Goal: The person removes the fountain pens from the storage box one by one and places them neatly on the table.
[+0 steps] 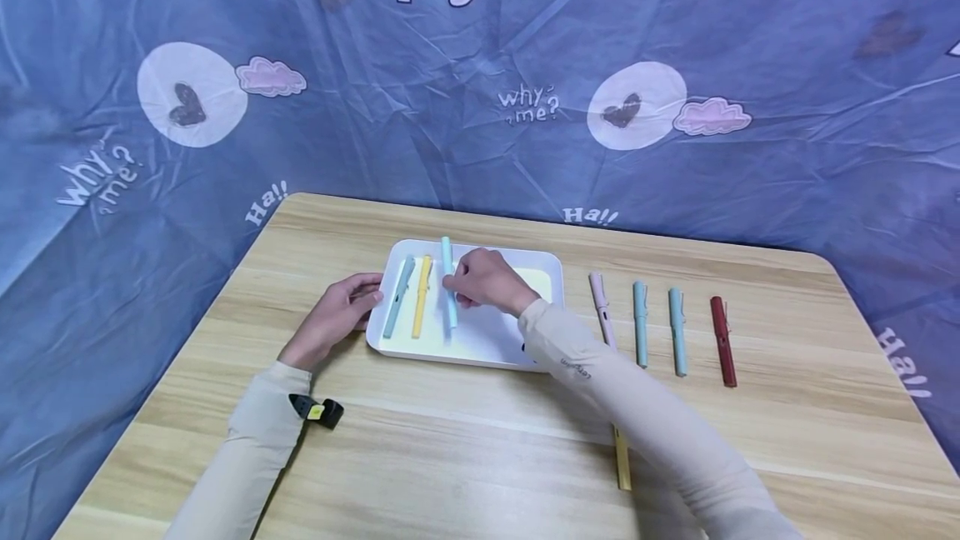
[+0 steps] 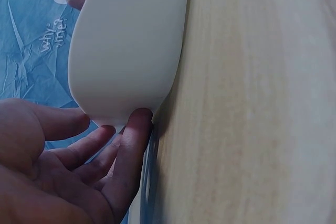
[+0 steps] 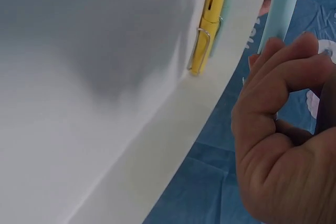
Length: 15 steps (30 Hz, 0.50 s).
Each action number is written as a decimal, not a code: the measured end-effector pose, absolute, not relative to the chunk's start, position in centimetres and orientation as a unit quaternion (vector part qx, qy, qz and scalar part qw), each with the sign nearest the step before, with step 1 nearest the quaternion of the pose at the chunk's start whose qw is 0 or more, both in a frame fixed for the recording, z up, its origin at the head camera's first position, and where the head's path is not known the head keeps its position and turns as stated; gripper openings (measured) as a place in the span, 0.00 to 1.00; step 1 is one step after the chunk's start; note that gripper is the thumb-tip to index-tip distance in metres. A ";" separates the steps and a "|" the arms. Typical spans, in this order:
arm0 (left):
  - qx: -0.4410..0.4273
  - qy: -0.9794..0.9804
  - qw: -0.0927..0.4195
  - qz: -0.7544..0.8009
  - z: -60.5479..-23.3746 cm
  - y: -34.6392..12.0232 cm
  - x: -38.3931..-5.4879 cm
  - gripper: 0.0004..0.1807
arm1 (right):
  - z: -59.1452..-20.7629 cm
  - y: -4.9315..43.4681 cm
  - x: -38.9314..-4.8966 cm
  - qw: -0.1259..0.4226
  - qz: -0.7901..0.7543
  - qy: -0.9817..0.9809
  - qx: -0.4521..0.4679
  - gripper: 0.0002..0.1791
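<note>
Blue cloth, printed with pink clouds and white words, is hanging behind the wooden table that I am viewing from afar. Near the table's middle, a white tray is lying flat, and I am taking its centre as my clock. My left hand is gripping the tray's end wall at nine o'clock, thumb at the rim and fingertips pressing lower down, spread only by the wall's height. My right hand is pinching a pale blue pen closely between curled fingers and thumb, its long axis running roughly twelve to six above the tray; whether its lower end is touching the floor I cannot tell. Inside, toward nine o'clock, a teal pen and a yellow pen are lying side by side, apart. Outside, toward three o'clock, a lilac pen, two blue-green pens and a dark red pen are forming a row. Toward half past four, a gold pen is showing partly beneath my right sleeve.
</note>
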<state>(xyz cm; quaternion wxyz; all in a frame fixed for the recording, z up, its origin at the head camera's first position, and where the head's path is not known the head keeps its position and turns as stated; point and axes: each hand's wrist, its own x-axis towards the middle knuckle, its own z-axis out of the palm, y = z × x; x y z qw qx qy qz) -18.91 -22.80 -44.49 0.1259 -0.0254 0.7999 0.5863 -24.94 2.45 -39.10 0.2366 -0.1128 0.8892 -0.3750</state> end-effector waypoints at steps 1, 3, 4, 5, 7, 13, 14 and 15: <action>-0.026 0.800 0.126 0.585 -44.4 -22.8 -18.9 0.26 | -39.0 2.6 -24.9 0.235 -0.377 0.889 -0.113 0.14; -0.028 0.801 0.128 0.584 -44.4 -22.7 -18.9 0.27 | -38.7 2.9 -24.8 0.230 -0.378 0.889 -0.116 0.14; -0.029 0.801 0.128 0.584 -44.3 -22.7 -18.8 0.27 | -38.5 3.1 -24.7 0.228 -0.378 0.889 -0.118 0.14; -0.029 0.801 0.129 0.584 -44.3 -22.6 -18.8 0.27 | -38.4 3.3 -24.6 0.225 -0.378 0.890 -0.120 0.14; -0.030 0.801 0.129 0.583 -44.2 -22.6 -18.8 0.27 | -38.1 3.6 -24.5 0.220 -0.379 0.890 -0.123 0.14; -0.033 0.804 0.131 0.579 -44.3 -22.6 -18.9 0.27 | -37.5 4.9 -23.9 0.211 -0.387 0.888 -0.130 0.14; -0.033 0.804 0.132 0.578 -44.4 -22.6 -18.9 0.27 | -37.4 5.1 -23.8 0.211 -0.387 0.888 -0.131 0.14; -0.034 0.805 0.132 0.578 -44.4 -22.6 -18.9 0.27 | -37.5 5.4 -23.7 0.209 -0.387 0.888 -0.133 0.14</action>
